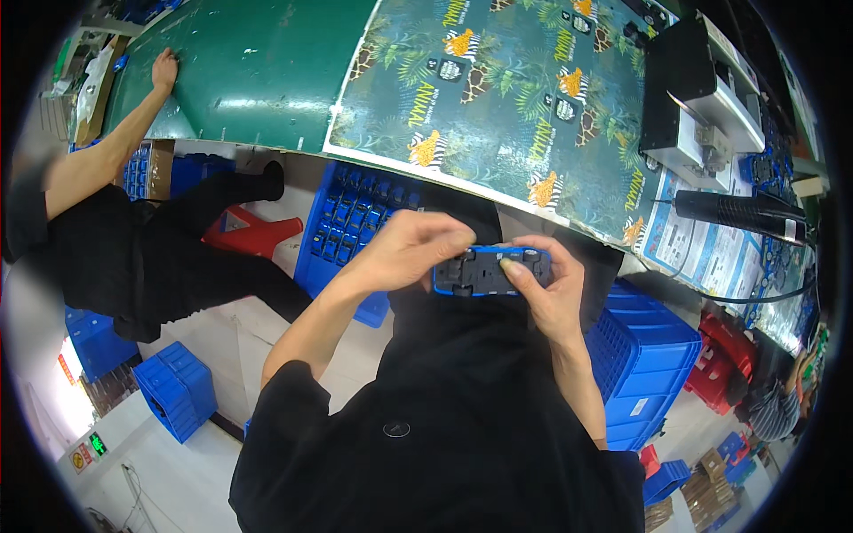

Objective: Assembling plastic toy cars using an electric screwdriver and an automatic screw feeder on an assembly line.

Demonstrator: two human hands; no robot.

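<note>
A toy car [494,272] with a blue body is held bottom up over my lap, its black underside and wheels showing. My right hand [553,291] grips its right end, thumb across the underside and fingers behind. At the opposite end my left hand [410,250] is closed, with thumb and fingertips pinched at the corner by a wheel. Whether a small part sits between those fingertips is hidden. Left of my knees, a blue crate [308,266] contains many similar blue car pieces in rows.
A patterned sheet [480,107] covers the workbench ahead, beside a green top [267,67]. At right lie a black electric screwdriver [733,210] with a cable and a black-and-white machine [693,98]. A blue bin [653,373] stands right of me. A co-worker's hand [164,69] rests on the green top.
</note>
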